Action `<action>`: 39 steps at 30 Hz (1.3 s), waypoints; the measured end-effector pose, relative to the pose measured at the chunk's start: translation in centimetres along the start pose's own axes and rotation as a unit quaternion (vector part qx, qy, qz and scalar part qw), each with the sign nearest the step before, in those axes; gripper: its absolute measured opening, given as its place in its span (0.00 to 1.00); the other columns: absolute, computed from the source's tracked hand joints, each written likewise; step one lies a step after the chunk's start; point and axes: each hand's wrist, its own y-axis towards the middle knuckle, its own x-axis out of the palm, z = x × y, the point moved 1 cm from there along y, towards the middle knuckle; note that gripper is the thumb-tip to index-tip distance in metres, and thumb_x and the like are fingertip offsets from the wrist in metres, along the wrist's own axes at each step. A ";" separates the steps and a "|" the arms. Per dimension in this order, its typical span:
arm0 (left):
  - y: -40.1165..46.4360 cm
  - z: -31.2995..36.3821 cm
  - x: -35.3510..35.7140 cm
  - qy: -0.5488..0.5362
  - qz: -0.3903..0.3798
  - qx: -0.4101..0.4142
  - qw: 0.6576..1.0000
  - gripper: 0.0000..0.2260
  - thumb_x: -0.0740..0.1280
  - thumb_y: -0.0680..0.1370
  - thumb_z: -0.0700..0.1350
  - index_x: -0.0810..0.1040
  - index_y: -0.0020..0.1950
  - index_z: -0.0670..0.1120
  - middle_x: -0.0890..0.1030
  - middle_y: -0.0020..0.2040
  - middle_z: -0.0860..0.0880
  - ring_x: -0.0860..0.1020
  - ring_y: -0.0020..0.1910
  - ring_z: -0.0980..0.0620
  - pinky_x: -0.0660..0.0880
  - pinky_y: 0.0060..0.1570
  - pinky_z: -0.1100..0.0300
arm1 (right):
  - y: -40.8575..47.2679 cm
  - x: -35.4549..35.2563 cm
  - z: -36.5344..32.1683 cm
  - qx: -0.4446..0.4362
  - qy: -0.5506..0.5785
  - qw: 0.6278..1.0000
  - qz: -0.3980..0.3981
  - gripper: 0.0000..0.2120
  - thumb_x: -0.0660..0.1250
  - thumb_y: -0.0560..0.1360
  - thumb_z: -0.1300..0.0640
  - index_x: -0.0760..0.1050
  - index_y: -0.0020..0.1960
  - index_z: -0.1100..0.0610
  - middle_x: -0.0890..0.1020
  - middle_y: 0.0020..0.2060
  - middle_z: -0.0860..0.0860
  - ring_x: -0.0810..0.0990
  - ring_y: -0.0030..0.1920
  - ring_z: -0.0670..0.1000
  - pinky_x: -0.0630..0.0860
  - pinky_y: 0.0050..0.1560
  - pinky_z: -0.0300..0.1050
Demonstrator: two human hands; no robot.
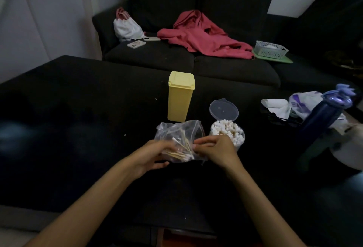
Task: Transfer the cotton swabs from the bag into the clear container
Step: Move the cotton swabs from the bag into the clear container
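Note:
A clear plastic bag with wooden-stick cotton swabs lies on the dark surface in front of me. My left hand grips the bag's near left side. My right hand pinches the bag's right edge. Just right of the bag stands the clear round container, packed with upright cotton swabs, its hinged lid flipped open behind it. My right hand hides the container's near left side.
A yellow lidded box stands upright behind the bag. A dark blue bottle, white paper and a purple-printed bag lie at the right. On the sofa behind are a red jacket, white basket, white pouch.

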 end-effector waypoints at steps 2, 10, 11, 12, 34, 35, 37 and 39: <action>0.0 0.0 0.2 0.015 0.001 -0.003 1.000 0.07 0.71 0.73 0.45 0.83 0.49 0.47 0.84 0.42 0.51 0.79 0.41 0.57 0.72 0.40 0.65 | -0.1 -0.1 -0.1 0.013 -0.023 1.000 -0.014 0.05 0.72 0.70 0.64 0.82 0.45 0.60 0.85 0.40 0.56 0.83 0.39 0.50 0.81 0.43 0.38; -0.2 -0.3 0.4 0.073 0.029 0.008 0.997 0.07 0.71 0.73 0.51 0.83 0.49 0.51 0.84 0.43 0.52 0.78 0.41 0.58 0.71 0.37 0.66 | -0.3 0.0 0.1 0.080 -0.007 0.991 -0.103 0.07 0.67 0.75 0.58 0.82 0.44 0.61 0.78 0.29 0.53 0.72 0.25 0.43 0.68 0.26 0.31; -0.2 -0.3 0.4 0.079 0.044 0.013 0.996 0.06 0.71 0.73 0.51 0.83 0.46 0.51 0.83 0.40 0.52 0.78 0.39 0.59 0.71 0.35 0.67 | -0.3 0.1 0.1 0.082 0.015 0.991 -0.109 0.07 0.68 0.75 0.58 0.82 0.44 0.61 0.78 0.30 0.53 0.71 0.27 0.44 0.68 0.26 0.32; -0.2 -0.3 0.4 0.087 0.055 0.019 0.994 0.06 0.72 0.72 0.52 0.82 0.45 0.51 0.83 0.38 0.53 0.78 0.36 0.60 0.70 0.33 0.67 | -0.3 0.2 0.0 0.086 0.038 0.989 -0.117 0.07 0.68 0.74 0.58 0.82 0.45 0.61 0.78 0.31 0.54 0.71 0.28 0.45 0.68 0.27 0.32; -0.3 -0.4 0.5 0.096 0.100 0.070 0.988 0.06 0.75 0.69 0.46 0.82 0.39 0.46 0.83 0.32 0.52 0.78 0.30 0.61 0.71 0.29 0.68 | -0.4 0.4 0.5 0.122 0.095 0.970 -0.187 0.10 0.67 0.74 0.60 0.80 0.54 0.61 0.79 0.35 0.52 0.75 0.29 0.42 0.67 0.25 0.30; -0.4 -0.4 0.6 0.096 0.107 0.081 0.986 0.05 0.76 0.69 0.45 0.82 0.38 0.45 0.83 0.31 0.52 0.78 0.28 0.61 0.71 0.27 0.69 | -0.4 0.5 0.4 0.122 0.105 0.968 -0.195 0.08 0.67 0.74 0.59 0.80 0.52 0.60 0.79 0.34 0.51 0.74 0.29 0.42 0.67 0.25 0.30; -0.4 -0.3 0.6 0.102 0.122 0.104 0.982 0.05 0.76 0.68 0.43 0.82 0.38 0.44 0.84 0.33 0.50 0.81 0.30 0.61 0.75 0.30 0.69 | -0.4 0.5 0.3 0.119 0.116 0.964 -0.206 0.06 0.67 0.75 0.59 0.80 0.49 0.59 0.79 0.33 0.50 0.74 0.29 0.41 0.66 0.26 0.29; -0.3 -0.4 0.4 0.135 0.133 0.118 0.975 0.10 0.78 0.65 0.47 0.83 0.40 0.44 0.85 0.38 0.48 0.84 0.37 0.56 0.81 0.42 0.59 | -0.5 0.7 0.3 0.119 0.106 0.964 -0.214 0.05 0.66 0.75 0.59 0.79 0.48 0.59 0.78 0.33 0.51 0.74 0.30 0.42 0.68 0.28 0.29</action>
